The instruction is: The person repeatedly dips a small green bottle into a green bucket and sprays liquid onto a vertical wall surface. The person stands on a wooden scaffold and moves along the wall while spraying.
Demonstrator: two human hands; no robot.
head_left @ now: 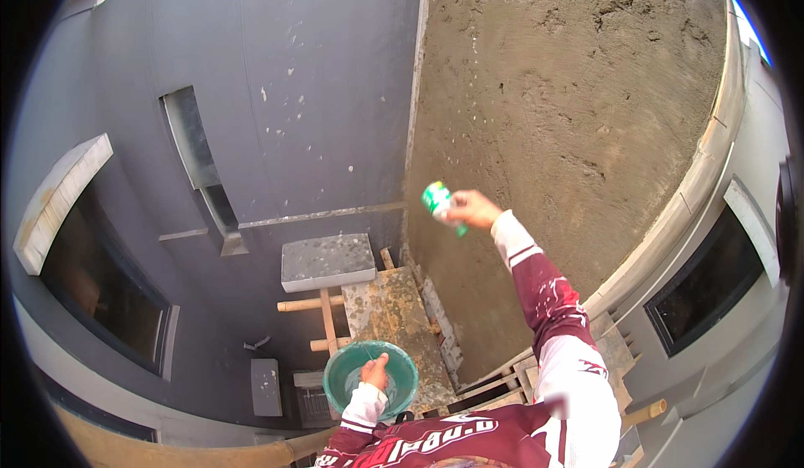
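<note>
My right hand [476, 210] is stretched out in front of the brown plastered wall [578, 133], its fingers wrapped round a small green-and-white container [436, 199]. A bit of green shows below the fingers too. Lower down, near my body, my left hand [376, 372] is closed over a round green bucket [339, 373], seemingly on its handle, which is mostly hidden by the fingers. Something greyish lies inside the bucket; I cannot make out what it is.
A stained plank platform [389, 309] lies below me, with wooden poles [311, 305] sticking out at its left. A grey ledge [328, 263] juts from the dark grey wall [327, 91]. Windows [105, 288] flank both sides. A bamboo pole [226, 454] crosses the lower left.
</note>
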